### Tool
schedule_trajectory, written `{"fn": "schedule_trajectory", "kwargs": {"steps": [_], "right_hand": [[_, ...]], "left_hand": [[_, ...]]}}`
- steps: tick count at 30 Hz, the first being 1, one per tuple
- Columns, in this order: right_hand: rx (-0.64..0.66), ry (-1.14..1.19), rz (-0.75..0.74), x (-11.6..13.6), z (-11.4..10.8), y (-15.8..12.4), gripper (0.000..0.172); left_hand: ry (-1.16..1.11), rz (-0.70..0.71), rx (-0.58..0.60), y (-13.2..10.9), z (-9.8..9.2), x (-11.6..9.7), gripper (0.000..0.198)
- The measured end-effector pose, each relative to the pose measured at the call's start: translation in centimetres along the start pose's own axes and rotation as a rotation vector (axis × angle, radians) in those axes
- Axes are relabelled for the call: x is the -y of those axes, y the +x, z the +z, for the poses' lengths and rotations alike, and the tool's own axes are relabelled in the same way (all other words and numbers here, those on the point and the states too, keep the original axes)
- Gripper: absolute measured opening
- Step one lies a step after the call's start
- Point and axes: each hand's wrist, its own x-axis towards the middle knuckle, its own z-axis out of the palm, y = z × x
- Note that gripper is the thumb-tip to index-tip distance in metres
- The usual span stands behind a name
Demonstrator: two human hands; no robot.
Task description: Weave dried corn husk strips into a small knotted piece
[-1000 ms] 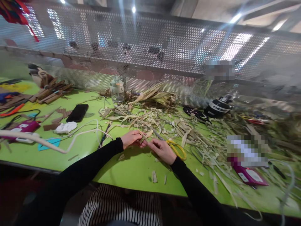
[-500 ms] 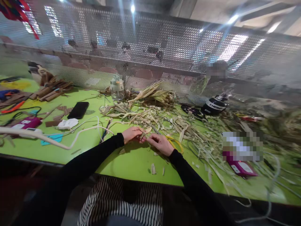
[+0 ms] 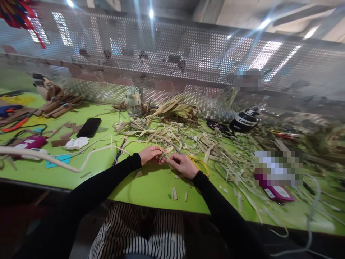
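My left hand (image 3: pixel 150 154) and my right hand (image 3: pixel 182 165) meet over the green table (image 3: pixel 151 187), fingers pinched on a small strip of dried husk (image 3: pixel 163 155) between them. Both arms wear black sleeves. Yellow-handled scissors (image 3: pixel 199 164) lie just right of my right hand, partly hidden by it. A heap of dried corn husks and cut strips (image 3: pixel 185 136) spreads behind and to the right of the hands. A few small husk scraps (image 3: pixel 174 194) lie near the front edge.
A black phone (image 3: pixel 89 127), white cloth (image 3: pixel 76 143) and white cable (image 3: pixel 54 160) lie at left. A small jar (image 3: pixel 133 101) stands by the perforated metal screen (image 3: pixel 172 61). Brown strips (image 3: pixel 58 104) are piled far left; a magenta packet (image 3: pixel 273 190) lies right.
The view shifted slightly. Both hands stay together on the husk strip, with only small finger movement.
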Motion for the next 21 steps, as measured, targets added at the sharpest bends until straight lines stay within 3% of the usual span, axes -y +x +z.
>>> {"fn": "schedule_trajectory", "kwargs": {"steps": [15, 21], "right_hand": [[-0.037, -0.076, -0.017, 0.08, -0.22, -0.13, 0.037], [-0.097, -0.092, 0.001, -0.26, -0.33, 0.05, 0.03]], "left_hand": [[-0.044, 0.021, 0.003, 0.07, 0.11, 0.27, 0.015], [-0.03, 0.049, -0.001, -0.2, 0.26, 0.27, 0.034]]}}
